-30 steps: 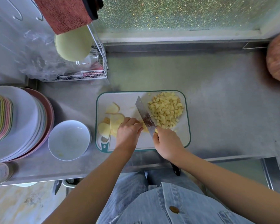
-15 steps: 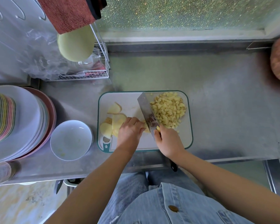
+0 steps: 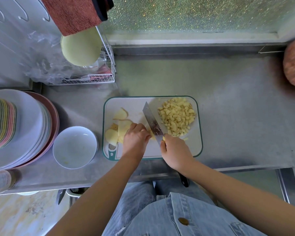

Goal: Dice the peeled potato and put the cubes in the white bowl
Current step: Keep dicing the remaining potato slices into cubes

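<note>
Potato (image 3: 151, 135) lay low in the middle of the board (image 3: 134, 104), only a pale yellow edge of it showing between the left hand (image 3: 134, 142) and the knife (image 3: 152, 122). The left hand's fingers were curled down over it, knuckles toward the blade, holding it to the board; how much sat beneath them could not be made out. The right hand (image 3: 174, 152) was wrapped round the knife where blade meets handle (image 3: 184, 180), whose black end stuck out past the wrist, over the counter's (image 3: 237, 116) near edge. The blade slanted up and to the left from that hand, its edge down at the potato and seemingly close against the left knuckles.

Right of the blade, cubes (image 3: 177, 116) were heaped in the board's upper right part, with a stray or two near the right hand. Left of the left hand, slices (image 3: 120, 132) overlapped by the board's left edge. The bowl (image 3: 78, 145) stood on the counter just left of the board, with only a few small specks inside.

Further left, plates (image 3: 20, 126) were stacked at the frame's left edge. In the upper left a rack (image 3: 107, 65) held a green dish (image 3: 80, 46), with a red towel (image 3: 75, 14) hung above it and crinkled plastic (image 3: 41, 62) beside it.
</note>
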Demonstrator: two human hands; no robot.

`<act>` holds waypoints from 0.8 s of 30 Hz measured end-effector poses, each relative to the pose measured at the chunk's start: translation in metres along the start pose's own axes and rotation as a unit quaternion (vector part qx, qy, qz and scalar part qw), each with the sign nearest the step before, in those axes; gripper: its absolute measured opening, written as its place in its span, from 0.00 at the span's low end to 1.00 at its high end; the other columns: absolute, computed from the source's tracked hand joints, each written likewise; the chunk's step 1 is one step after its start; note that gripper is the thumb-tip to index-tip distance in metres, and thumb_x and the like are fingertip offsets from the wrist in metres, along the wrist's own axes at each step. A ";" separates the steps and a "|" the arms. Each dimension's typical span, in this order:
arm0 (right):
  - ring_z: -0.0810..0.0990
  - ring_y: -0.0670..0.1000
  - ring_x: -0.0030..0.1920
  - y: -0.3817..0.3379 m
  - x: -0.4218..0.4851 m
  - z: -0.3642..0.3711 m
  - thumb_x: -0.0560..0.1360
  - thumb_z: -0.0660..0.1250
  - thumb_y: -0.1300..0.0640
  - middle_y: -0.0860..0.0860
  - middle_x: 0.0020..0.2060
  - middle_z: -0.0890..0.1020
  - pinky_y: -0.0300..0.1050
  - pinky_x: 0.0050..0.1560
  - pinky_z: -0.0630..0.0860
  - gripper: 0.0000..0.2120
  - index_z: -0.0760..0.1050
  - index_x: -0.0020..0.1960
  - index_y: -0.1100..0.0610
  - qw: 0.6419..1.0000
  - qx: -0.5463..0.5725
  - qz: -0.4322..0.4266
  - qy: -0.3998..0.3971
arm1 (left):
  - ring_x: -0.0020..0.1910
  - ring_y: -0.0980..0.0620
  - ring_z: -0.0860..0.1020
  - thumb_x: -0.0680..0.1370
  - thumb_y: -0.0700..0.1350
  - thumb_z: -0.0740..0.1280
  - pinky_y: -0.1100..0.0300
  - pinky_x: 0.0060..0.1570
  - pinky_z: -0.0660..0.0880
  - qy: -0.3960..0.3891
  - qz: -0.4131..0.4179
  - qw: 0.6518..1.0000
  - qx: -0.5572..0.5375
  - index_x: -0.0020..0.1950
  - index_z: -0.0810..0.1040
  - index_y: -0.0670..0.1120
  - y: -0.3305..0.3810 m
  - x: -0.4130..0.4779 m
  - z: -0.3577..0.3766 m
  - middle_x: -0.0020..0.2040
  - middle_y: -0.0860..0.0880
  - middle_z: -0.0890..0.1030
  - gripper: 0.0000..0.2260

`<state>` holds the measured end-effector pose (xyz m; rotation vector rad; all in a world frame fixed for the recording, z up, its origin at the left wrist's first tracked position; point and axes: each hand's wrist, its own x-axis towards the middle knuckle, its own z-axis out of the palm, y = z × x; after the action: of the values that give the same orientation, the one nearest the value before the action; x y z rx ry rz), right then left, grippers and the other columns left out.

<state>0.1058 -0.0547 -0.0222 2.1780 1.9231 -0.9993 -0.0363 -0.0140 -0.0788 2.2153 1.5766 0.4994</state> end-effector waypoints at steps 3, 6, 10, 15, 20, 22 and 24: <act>0.78 0.57 0.45 -0.002 0.003 0.007 0.81 0.53 0.54 0.54 0.41 0.77 0.45 0.39 0.66 0.08 0.67 0.47 0.56 1.000 -0.006 0.006 -0.003 | 0.34 0.45 0.77 0.61 0.36 0.80 0.60 0.28 0.75 -0.005 0.002 1.000 -0.001 0.32 0.84 0.44 -0.001 0.000 0.001 0.34 0.49 0.80 0.08; 0.78 0.58 0.47 -0.002 0.004 0.014 0.81 0.53 0.54 0.56 0.44 0.79 0.46 0.40 0.67 0.11 0.70 0.52 0.59 1.000 -0.014 0.009 0.002 | 0.35 0.45 0.77 0.61 0.37 0.81 0.60 0.29 0.76 -0.012 0.002 1.000 0.000 0.32 0.84 0.44 -0.002 0.000 0.001 0.34 0.49 0.80 0.08; 0.79 0.58 0.45 -0.002 0.006 0.017 0.81 0.52 0.53 0.56 0.43 0.79 0.48 0.41 0.70 0.12 0.70 0.54 0.59 1.000 -0.015 0.005 0.017 | 0.35 0.46 0.77 0.61 0.38 0.81 0.60 0.29 0.76 -0.019 0.001 1.000 0.004 0.33 0.84 0.44 -0.002 0.000 0.000 0.34 0.50 0.80 0.07; 0.75 0.57 0.35 -0.001 0.012 0.008 0.81 0.53 0.53 0.52 0.31 0.72 0.47 0.35 0.67 0.10 0.68 0.49 0.58 0.999 0.012 -0.011 0.036 | 0.38 0.46 0.78 0.61 0.41 0.81 0.58 0.33 0.77 -0.033 -0.024 0.999 0.012 0.36 0.84 0.46 -0.001 0.000 -0.003 0.36 0.50 0.80 0.09; 0.71 0.53 0.35 0.000 0.003 -0.002 0.81 0.53 0.54 0.50 0.30 0.69 0.46 0.36 0.65 0.09 0.64 0.44 0.56 0.999 0.010 -0.032 0.026 | 0.41 0.44 0.78 0.62 0.42 0.81 0.55 0.37 0.78 -0.043 -0.025 0.998 0.035 0.41 0.84 0.44 -0.005 -0.005 -0.005 0.39 0.48 0.81 0.12; 0.70 0.53 0.35 -0.001 0.000 -0.003 0.81 0.52 0.54 0.48 0.29 0.66 0.46 0.36 0.63 0.10 0.63 0.42 0.55 0.999 0.005 -0.030 0.012 | 0.41 0.44 0.78 0.62 0.42 0.81 0.54 0.39 0.78 -0.042 -0.021 0.998 0.040 0.40 0.84 0.44 -0.005 -0.005 -0.005 0.38 0.48 0.81 0.11; 0.70 0.53 0.36 -0.002 0.000 -0.003 0.81 0.52 0.54 0.48 0.30 0.66 0.46 0.37 0.64 0.10 0.63 0.43 0.56 1.000 0.002 -0.024 0.001 | 0.40 0.43 0.78 0.62 0.41 0.81 0.54 0.39 0.78 -0.039 -0.018 0.998 0.042 0.38 0.85 0.45 -0.006 -0.005 -0.005 0.36 0.48 0.81 0.09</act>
<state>0.1048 -0.0526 -0.0193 2.1456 1.9856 -1.0095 -0.0451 -0.0161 -0.0776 2.2330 1.6216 0.3379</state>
